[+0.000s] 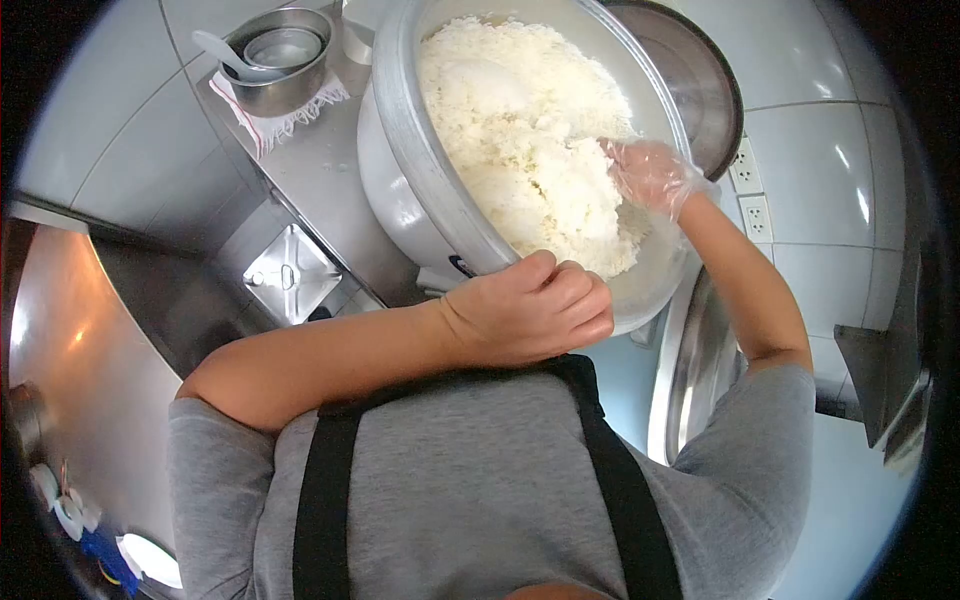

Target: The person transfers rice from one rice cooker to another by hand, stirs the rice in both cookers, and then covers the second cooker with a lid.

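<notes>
A large metal pot (398,120) is tilted in front of me, its mouth turned toward me. Cooked white rice (520,130) fills much of it, heaped unevenly with a broken, clumpy middle. My left hand (540,310) is bare and closed over the near rim of the pot, knuckles up. Inside the pot at the right, my right hand (648,178) wears a clear plastic glove. Its fingers curl against the edge of the rice, and their tips are partly hidden.
A steel bowl (277,97) with a smaller bowl and a pale spoon (225,52) sits on a fringed cloth (300,122), on the steel counter (315,165) at left. A dark round lid or tray (690,75) leans behind the pot. Wall sockets (750,190) are at right.
</notes>
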A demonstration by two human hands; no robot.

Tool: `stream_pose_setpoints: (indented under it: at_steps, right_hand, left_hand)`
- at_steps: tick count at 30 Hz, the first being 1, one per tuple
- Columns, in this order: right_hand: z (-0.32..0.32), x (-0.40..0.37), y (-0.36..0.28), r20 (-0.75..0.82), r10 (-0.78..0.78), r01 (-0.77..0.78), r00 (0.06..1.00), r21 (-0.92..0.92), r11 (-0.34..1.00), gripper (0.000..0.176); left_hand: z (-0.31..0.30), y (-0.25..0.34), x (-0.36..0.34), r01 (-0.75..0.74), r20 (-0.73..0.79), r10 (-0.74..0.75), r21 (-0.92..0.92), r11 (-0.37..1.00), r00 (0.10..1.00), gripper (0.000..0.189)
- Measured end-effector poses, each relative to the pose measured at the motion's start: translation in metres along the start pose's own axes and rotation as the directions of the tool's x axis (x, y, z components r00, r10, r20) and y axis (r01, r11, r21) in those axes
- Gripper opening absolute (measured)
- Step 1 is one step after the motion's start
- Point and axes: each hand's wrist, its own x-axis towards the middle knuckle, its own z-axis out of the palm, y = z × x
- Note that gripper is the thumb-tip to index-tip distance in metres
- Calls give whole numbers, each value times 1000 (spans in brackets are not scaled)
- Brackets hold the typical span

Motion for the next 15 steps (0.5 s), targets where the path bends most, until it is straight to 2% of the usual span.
stream_pose_setpoints:
  at_steps: [1, 3, 4, 5, 8, 9, 11, 12, 13, 14, 15]
  right_hand:
    - [15, -7, 3, 16, 7, -12, 1000, 308, 951, 25]
    - [37, -21, 1, 4, -60, 55, 998, 369, 928, 21]
    - [43, -27, -8, 1, -136, 135, 991, 128, 982, 21]
    - [45, -30, -14, 15, -214, 215, 977, -123, 969, 22]
    - [30, -39, -23, -59, -199, 191, 978, -121, 974, 26]
    - [44, -31, -9, -293, -270, 240, 917, -134, 961, 28]
    - [34, -18, -7, -483, -263, 245, 835, -103, 964, 32]
    - [-5, -15, -30, -454, -204, 203, 867, -51, 978, 32]
    - [-39, -8, -50, -305, -67, 32, 950, -118, 993, 34]
    - [-62, 0, -61, -163, 91, -124, 983, -212, 969, 37]
    - [-67, 7, -56, -197, 99, -143, 975, -219, 965, 38]
  left_hand:
    - [-1, 0, 0, -6, 12, 6, 1, 1000, 1000, 15]
    - [-2, -1, -1, -19, 33, 18, 5, 1000, 999, 17]
    - [-2, -1, -2, -25, 29, 25, 3, 1000, 999, 17]
    - [-2, -2, -1, -30, 25, 30, 7, 1000, 999, 16]
    - [-2, -4, 0, -33, 7, 33, -4, 999, 999, 14]
    - [-1, -3, 1, -31, 0, 31, -9, 999, 1000, 14]
    - [1, -3, 1, -16, -24, 16, -8, 1000, 1000, 14]
    - [1, -2, 1, -9, -35, 9, -8, 1000, 999, 14]
    - [0, 0, 0, -7, -24, 7, -2, 1000, 1000, 14]
    - [-1, 0, 0, -6, -16, 6, 9, 1000, 1000, 13]
    - [-1, -1, 0, -6, -9, 6, 23, 1000, 1000, 13]
